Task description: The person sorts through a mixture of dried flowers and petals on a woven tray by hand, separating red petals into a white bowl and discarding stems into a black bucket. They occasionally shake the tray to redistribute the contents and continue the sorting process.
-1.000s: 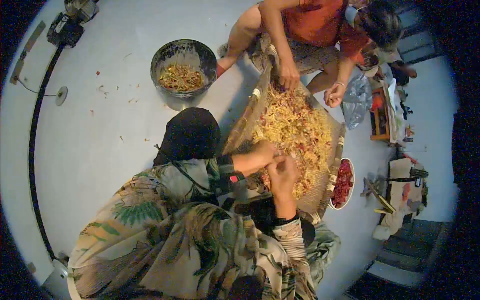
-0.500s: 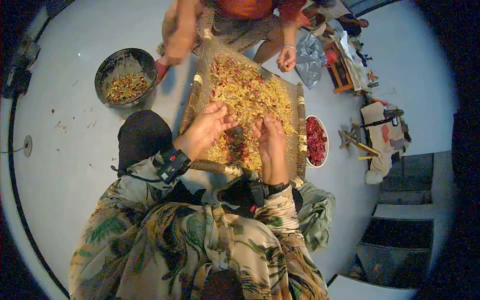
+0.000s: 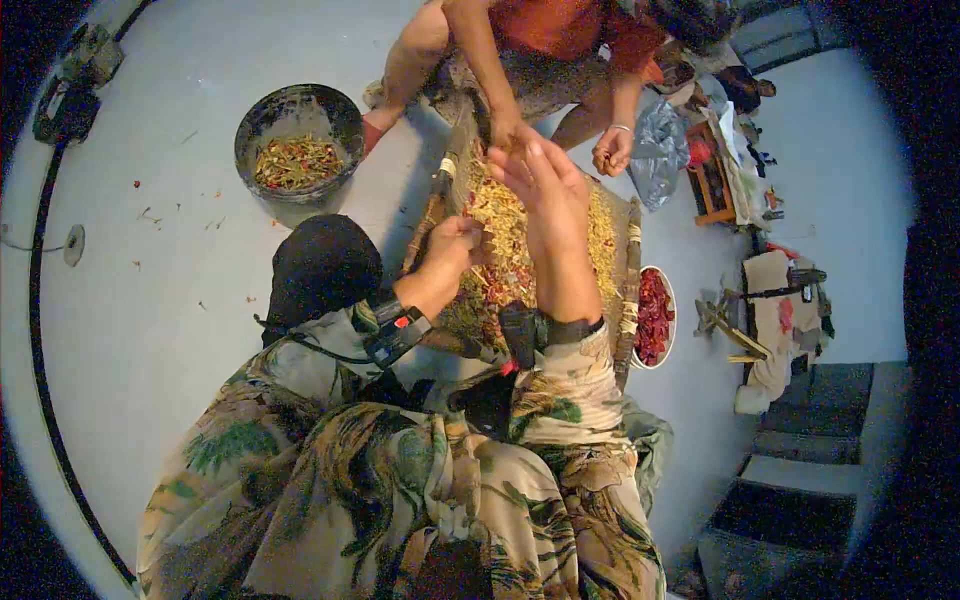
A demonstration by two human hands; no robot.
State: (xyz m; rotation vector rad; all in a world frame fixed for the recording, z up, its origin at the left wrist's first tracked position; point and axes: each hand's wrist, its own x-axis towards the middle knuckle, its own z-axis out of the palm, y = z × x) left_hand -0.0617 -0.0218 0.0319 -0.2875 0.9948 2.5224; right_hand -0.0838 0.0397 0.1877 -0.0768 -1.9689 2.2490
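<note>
My left hand (image 3: 448, 258) is over the near-left side of a woven tray, with fingers curled and pinched together; what they hold, if anything, I cannot tell. Raised over the middle of the tray, my right hand (image 3: 548, 190) reaches forward with its fingers stretched out, overlapping the other person's hand (image 3: 508, 128) in this view. Yellow seeds (image 3: 600, 225) mixed with red chili pieces (image 3: 505, 290) cover the tray. Its wrapped wooden rim (image 3: 632, 262) shows at the right. Part of the seed layer is hidden behind my hands and forearms.
A black bucket (image 3: 347, 104) of chili stems (image 3: 297, 162) stands on the floor at left. Right of the tray sits a white bowl (image 3: 673, 318) of dried red chilies (image 3: 653, 315). Opposite me squats a person (image 3: 550, 35), whose other hand (image 3: 612, 152) hangs near a plastic bag (image 3: 662, 150).
My right hand has moved forward and up across the tray. My left hand stays over the near side, fingers more curled. The other person's arm has come in over the far side.
</note>
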